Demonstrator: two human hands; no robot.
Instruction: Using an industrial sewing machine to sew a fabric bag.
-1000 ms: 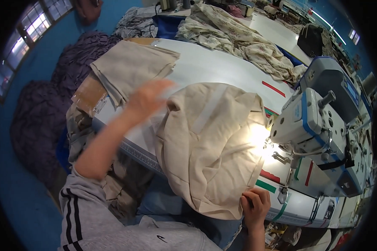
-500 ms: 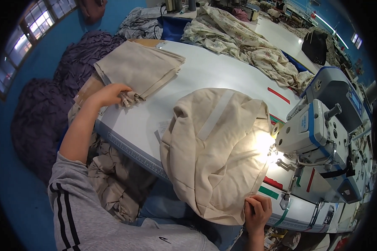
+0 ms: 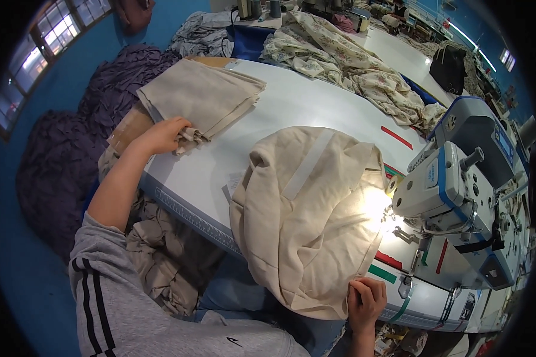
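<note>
Lying against the blue wall, a purple heap is seen at far left. The left hand is stretched out over the table, its fingers closed narrowly around a crumpled beige bunch; whether this is joined to the stack just beyond cannot be told. The stack, beige too, is folded flat on the table's left end. To its right, a large beige cloth is spread in loose folds, with its lower part draped past the table's near edge. Across its upper part, 1 white strip is laid. At the cloth's lower right edge, the right hand is placed, with fingers curled narrow and the edge apparently pinched. Higher up, that edge is set at the machine, where the contact is lost in glare. Judged by this layout, the cloth's work is begun but not completed: it is not yet freed from the machine. How much is stitched cannot be told, nor whether the stack is finished or untouched.
</note>
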